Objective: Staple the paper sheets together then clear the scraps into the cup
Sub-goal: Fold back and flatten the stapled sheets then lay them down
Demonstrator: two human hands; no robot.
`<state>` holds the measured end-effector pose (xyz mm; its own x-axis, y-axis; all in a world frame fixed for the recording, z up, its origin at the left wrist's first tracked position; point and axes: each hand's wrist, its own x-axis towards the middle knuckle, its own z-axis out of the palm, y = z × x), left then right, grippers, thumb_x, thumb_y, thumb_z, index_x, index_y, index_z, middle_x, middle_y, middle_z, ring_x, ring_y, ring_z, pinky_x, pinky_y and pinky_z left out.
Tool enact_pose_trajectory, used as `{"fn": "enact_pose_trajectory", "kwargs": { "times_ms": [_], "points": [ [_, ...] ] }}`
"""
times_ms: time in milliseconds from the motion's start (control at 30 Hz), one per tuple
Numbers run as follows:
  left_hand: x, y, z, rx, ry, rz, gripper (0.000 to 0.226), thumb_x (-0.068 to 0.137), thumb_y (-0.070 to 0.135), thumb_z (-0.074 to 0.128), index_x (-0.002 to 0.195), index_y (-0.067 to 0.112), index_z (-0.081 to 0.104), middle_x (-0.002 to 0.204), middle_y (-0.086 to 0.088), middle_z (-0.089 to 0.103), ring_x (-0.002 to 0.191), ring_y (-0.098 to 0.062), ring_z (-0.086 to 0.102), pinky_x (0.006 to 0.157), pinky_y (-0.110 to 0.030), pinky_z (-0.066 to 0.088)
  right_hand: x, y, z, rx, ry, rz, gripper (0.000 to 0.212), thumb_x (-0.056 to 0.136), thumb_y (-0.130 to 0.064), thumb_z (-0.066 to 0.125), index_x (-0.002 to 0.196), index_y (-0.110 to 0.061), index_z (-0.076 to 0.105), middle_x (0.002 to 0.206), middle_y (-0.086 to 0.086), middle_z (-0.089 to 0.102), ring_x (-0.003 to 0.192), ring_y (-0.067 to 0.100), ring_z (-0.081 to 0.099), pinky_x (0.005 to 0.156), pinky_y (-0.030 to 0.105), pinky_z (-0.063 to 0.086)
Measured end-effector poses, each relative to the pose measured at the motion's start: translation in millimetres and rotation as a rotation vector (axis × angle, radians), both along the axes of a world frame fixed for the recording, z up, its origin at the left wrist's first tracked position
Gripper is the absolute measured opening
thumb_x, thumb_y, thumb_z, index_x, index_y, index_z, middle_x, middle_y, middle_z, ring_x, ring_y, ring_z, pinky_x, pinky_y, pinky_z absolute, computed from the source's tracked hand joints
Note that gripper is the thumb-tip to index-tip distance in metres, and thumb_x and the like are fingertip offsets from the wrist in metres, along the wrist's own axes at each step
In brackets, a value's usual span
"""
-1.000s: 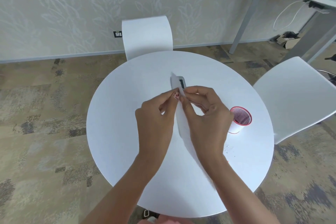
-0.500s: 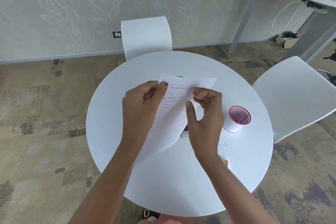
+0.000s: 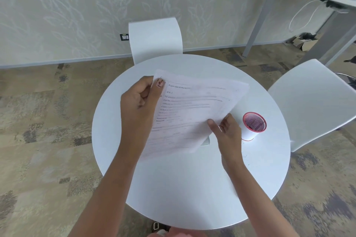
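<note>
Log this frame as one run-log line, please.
left hand: pinches top-left corner of paper sheets | right hand: holds their lower-right edge | sheets: lifted over table | cup: upright, right of sheets
</note>
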<state>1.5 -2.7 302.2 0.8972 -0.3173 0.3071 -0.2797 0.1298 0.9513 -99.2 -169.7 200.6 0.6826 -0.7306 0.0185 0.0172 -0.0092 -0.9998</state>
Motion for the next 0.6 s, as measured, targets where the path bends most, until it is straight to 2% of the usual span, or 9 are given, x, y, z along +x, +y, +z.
{"fn": "enact_pose_trajectory", "kwargs": {
  "times_ms": [67, 133, 200, 300, 367, 433, 600],
  "points": [
    [3, 2, -4, -0.038, 0.006, 0.014, 0.016, 0.099, 0.023, 0.055, 0.092, 0.018, 0.068, 0.083, 0.000, 0.067, 0.080, -0.011, 0.060, 0.074, -0.026, 0.047, -1, -1, -1, 0.017, -0.070, -0.034, 0.014, 0.086, -0.010, 0.069, 0.096, -0.014, 0.061, 0.093, 0.016, 0.067, 0.087, 0.016, 0.062, 0.082, 0.030, 0.050],
    [4, 1, -12, -0.063, 0.011, 0.041, 0.017, 0.100, 0.021, 0.054, 0.090, 0.013, 0.065, 0.082, 0.001, 0.063, 0.080, -0.009, 0.057, 0.075, -0.026, 0.045, -2, -2, -2, 0.011, -0.108, -0.068, 0.013, 0.086, -0.010, 0.068, 0.092, -0.018, 0.060, 0.091, 0.019, 0.065, 0.086, 0.015, 0.061, 0.084, 0.029, 0.048],
    [4, 0, -24, -0.057, 0.014, 0.075, 0.021, 0.101, 0.020, 0.051, 0.086, 0.007, 0.059, 0.077, 0.001, 0.058, 0.077, -0.008, 0.052, 0.073, -0.026, 0.041, -2, 0, -6, -0.017, -0.115, -0.067, 0.015, 0.089, -0.008, 0.066, 0.096, -0.020, 0.060, 0.096, 0.011, 0.067, 0.091, 0.013, 0.064, 0.086, 0.026, 0.048],
    [1, -3, -47, -0.021, 0.025, 0.101, 0.025, 0.103, 0.022, 0.047, 0.092, 0.001, 0.052, 0.083, -0.018, 0.054, 0.079, -0.015, 0.049, 0.072, -0.032, 0.038, 0, 2, -17, -0.055, -0.084, -0.075, 0.019, 0.091, -0.006, 0.062, 0.107, -0.017, 0.060, 0.105, 0.005, 0.069, 0.102, 0.012, 0.065, 0.087, 0.023, 0.049],
    [-2, -2, -60, -0.003, 0.049, 0.113, 0.018, 0.104, 0.020, 0.044, 0.098, 0.007, 0.055, 0.090, -0.009, 0.062, 0.086, -0.011, 0.056, 0.075, -0.026, 0.044, -1, 3, -27, -0.082, -0.047, -0.096, 0.021, 0.091, -0.006, 0.061, 0.111, -0.012, 0.059, 0.106, 0.005, 0.070, 0.102, 0.012, 0.066, 0.086, 0.023, 0.049],
    [-4, -2, -73, 0.022, 0.079, 0.139, 0.016, 0.104, 0.018, 0.042, 0.097, 0.012, 0.055, 0.089, 0.005, 0.063, 0.086, -0.006, 0.057, 0.075, -0.017, 0.044, -2, 6, -40, -0.102, 0.002, -0.111, 0.022, 0.091, -0.006, 0.061, 0.113, -0.011, 0.059, 0.105, 0.003, 0.070, 0.101, 0.009, 0.066, 0.085, 0.022, 0.049],
    [-6, 2, -106, 0.077, 0.109, 0.165, 0.018, 0.105, 0.019, 0.041, 0.112, 0.014, 0.057, 0.102, 0.004, 0.067, 0.097, -0.010, 0.062, 0.081, -0.017, 0.048, -7, 17, -73, -0.105, 0.087, -0.106, 0.025, 0.091, -0.007, 0.061, 0.115, -0.015, 0.058, 0.105, 0.000, 0.070, 0.098, 0.010, 0.066, 0.087, 0.027, 0.051]
  ]
}}
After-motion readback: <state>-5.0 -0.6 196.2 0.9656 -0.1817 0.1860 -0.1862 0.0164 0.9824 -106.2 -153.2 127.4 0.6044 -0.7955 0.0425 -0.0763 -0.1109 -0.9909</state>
